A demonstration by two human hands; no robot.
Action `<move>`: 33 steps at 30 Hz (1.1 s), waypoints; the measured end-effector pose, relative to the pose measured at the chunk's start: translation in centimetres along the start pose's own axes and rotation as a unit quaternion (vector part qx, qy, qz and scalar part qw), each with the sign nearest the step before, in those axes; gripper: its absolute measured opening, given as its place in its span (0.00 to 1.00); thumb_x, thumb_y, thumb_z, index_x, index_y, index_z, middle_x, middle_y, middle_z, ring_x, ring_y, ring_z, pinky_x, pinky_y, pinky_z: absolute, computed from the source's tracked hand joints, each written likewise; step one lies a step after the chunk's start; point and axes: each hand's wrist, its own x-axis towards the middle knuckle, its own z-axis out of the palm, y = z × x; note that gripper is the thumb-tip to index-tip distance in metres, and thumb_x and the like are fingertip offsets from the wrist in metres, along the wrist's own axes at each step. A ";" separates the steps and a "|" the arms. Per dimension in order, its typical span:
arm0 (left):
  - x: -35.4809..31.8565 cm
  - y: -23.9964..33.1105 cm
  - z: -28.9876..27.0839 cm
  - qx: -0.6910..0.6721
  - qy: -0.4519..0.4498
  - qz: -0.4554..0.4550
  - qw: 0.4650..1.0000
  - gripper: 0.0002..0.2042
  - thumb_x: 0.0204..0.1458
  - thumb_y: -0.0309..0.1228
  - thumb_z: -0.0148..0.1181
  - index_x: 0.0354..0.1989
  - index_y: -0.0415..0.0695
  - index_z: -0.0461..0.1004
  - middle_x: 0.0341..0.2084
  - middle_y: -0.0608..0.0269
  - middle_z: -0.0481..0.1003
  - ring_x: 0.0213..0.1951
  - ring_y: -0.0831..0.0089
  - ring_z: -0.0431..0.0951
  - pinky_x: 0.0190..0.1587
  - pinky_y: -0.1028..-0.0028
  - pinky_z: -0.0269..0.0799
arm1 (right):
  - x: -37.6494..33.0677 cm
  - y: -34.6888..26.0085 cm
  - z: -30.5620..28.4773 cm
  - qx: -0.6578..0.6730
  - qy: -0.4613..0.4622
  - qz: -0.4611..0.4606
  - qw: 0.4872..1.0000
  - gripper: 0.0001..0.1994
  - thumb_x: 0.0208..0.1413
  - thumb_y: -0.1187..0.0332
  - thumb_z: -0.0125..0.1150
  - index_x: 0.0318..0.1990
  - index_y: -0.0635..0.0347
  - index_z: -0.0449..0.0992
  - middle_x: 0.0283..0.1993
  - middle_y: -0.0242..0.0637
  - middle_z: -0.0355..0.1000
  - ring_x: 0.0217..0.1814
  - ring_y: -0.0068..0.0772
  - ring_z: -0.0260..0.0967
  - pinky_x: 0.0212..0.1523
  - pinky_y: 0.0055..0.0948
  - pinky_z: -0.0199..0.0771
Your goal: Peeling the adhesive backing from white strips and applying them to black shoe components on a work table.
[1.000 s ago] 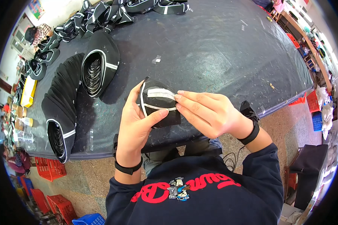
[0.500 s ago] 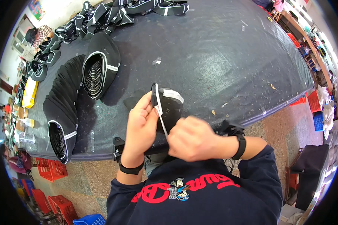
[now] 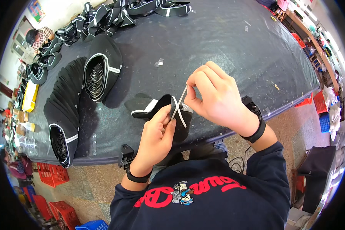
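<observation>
Close to the table's near edge, my left hand (image 3: 157, 134) pinches a curved black fabric piece (image 3: 165, 100) with white edging between thumb and fingers. A narrow white strip (image 3: 183, 96) runs up from that edge to my right hand (image 3: 220, 97), raised to the right with its thumb and fingertips closed on the strip's end. Another stretch of white edging crosses the strip, making an X just beyond my left fingertips. The piece's far left part, with a wider white band, lies toward the tabletop. My left fingers hide part of it.
On the dark covered table (image 3: 218, 50), two nested stacks of black pieces, one long (image 3: 63, 103) and one shorter (image 3: 113, 53), stand left. More black pieces (image 3: 99, 19) heap at the back left. A yellow box (image 3: 30, 96) is at the far left, red crates (image 3: 51, 174) below.
My right hand has moved up and to the right, drawing the white strip away from the black piece. My left hand has shifted slightly right and down, and the piece has turned and opened leftward.
</observation>
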 end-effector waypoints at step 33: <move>0.3 -1.2 0.4 -0.182 0.144 0.037 0.972 0.13 0.59 0.24 0.50 0.49 0.31 0.68 0.35 0.59 0.77 0.35 0.81 0.75 0.38 0.83 0.70 | -5.0 -5.5 1.3 0.328 -0.058 0.336 0.881 0.10 0.46 0.74 0.67 0.34 0.64 0.71 0.30 0.35 0.69 0.31 0.24 0.72 0.32 0.22 0.74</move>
